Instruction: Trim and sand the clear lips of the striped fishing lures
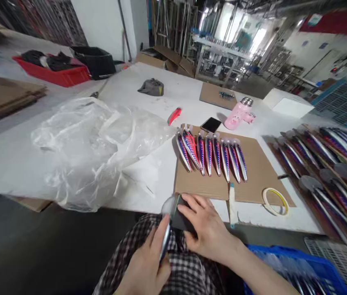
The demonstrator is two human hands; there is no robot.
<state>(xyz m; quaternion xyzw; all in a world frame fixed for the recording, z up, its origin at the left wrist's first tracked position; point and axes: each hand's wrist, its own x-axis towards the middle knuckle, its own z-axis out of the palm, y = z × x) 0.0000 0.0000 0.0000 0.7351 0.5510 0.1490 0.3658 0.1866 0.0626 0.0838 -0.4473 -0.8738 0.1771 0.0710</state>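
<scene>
Silver jig lure (165,241) — pinched in left hand (143,262), held above checked cloth lap (188,266). Right hand (207,225) spread over dark pad (181,217), pressing it to lure's upper end. Lure likely stiff, slick — safest grip around body. Striped lures (213,157) lay in row beyond, on cardboard sheet (255,172).

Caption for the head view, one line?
Left hand holds a silver fishing lure, right hand on a dark block; painted lures lined on cardboard.
</scene>
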